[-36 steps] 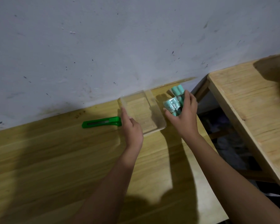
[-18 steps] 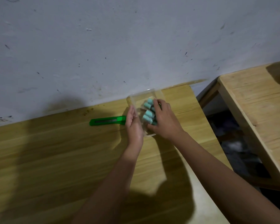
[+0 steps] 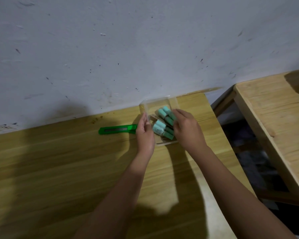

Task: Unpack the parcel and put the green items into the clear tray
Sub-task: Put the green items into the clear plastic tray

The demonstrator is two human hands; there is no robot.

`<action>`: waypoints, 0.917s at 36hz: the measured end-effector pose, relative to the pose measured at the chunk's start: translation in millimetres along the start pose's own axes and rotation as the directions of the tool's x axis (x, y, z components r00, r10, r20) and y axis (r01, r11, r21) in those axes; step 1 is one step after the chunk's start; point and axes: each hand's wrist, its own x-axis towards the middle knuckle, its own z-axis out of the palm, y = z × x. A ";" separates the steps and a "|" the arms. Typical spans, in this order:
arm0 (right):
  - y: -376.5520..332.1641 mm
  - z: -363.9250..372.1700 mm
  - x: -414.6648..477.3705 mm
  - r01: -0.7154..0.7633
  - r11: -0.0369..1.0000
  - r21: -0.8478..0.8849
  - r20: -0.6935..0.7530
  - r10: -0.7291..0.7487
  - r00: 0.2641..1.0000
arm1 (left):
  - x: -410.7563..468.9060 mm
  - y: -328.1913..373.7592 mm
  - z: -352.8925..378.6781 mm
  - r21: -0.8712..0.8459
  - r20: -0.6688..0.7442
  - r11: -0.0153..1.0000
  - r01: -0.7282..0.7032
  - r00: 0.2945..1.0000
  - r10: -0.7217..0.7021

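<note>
A clear tray (image 3: 155, 103) stands on the wooden table near the wall. Inside it lie several green items (image 3: 163, 123), pale mint at one end and dark green at the other. My right hand (image 3: 186, 129) rests over their right side with its fingers on them. My left hand (image 3: 144, 132) holds the tray's left wall. Whether my right hand still grips the items I cannot tell.
A green utility knife (image 3: 116, 130) lies on the table (image 3: 59, 169) just left of my left hand. A second wooden table (image 3: 274, 118) stands to the right across a dark gap. The white wall is right behind the tray.
My right hand brought the green items from right of the tray into it and now lies over them. The left hand stays at the tray's left wall.
</note>
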 end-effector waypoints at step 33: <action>-4.1 25.9 -3.0 -0.410 0.702 0.582 -0.150 0.588 0.795 | 33.0 -13.4 -109.7 0.884 0.233 0.350 -0.311 0.941 0.247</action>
